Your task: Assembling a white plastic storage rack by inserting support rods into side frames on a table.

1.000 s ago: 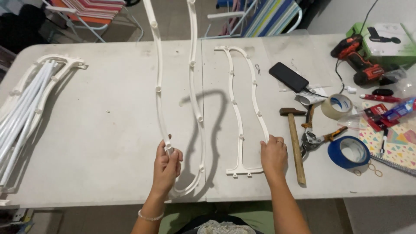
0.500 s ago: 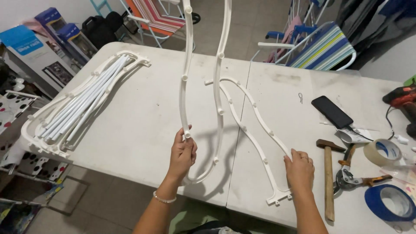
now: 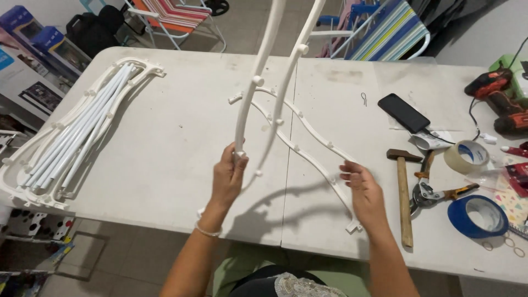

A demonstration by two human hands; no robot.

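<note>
raised white frame: long axis runs from frame centre up to the top edge, lifted off the desk | left hand clamped on its lower rail, nearer | right hand fingers apart, resting on flat white frame lying diagonally, centre-right | hammer, 2 tape rolls right.

White curved frame piece upright, another flat on table.
</note>
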